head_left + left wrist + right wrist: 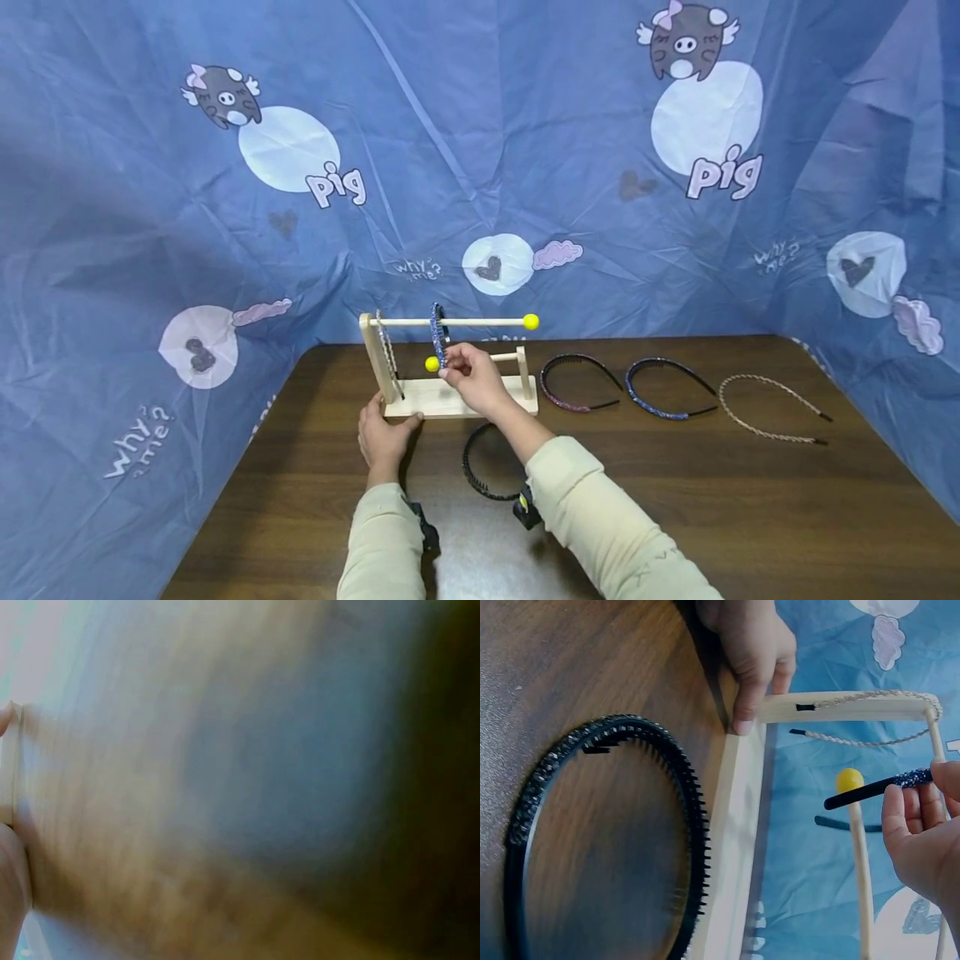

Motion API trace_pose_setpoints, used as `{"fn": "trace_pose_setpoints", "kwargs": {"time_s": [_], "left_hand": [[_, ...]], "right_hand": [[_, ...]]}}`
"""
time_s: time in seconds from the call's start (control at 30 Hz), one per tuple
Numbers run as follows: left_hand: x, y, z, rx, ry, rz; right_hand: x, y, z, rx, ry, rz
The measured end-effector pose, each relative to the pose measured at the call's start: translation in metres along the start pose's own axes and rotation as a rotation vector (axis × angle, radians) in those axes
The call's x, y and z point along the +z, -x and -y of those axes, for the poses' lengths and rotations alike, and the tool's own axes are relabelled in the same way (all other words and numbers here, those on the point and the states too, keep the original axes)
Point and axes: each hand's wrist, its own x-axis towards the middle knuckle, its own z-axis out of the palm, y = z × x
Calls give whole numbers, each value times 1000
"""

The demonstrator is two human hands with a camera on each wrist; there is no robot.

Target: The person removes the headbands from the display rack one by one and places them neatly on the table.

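A wooden headband rack [450,398] stands on the table, with an upper rod [487,322] and a lower rod, each tipped with a yellow ball. My right hand [477,381] pinches the lower part of a blue glittery headband [437,333], which hangs over the upper rod. One black end of it sticks out past the fingers in the right wrist view. At the rack's left end, my left hand [384,437] holds the corner of the base, thumb along the front edge. A braided light headband [387,346] hangs beside the left upright. The left wrist view is mostly blurred.
A black toothed headband [679,772] lies in front of the rack, partly under the right forearm. To the right lie a dark pinkish headband [577,408], another blue headband [663,414] and a braided beige headband [772,435]. Blue printed cloth [585,275] hangs behind the table.
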Motion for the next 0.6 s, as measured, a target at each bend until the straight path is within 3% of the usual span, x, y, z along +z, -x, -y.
{"fn": "trace_pose_setpoints", "kwargs": {"time_s": [0.6], "left_hand": [[2, 1, 0, -2, 10, 3]], "right_hand": [[-29, 9, 13, -61, 70, -37]]}}
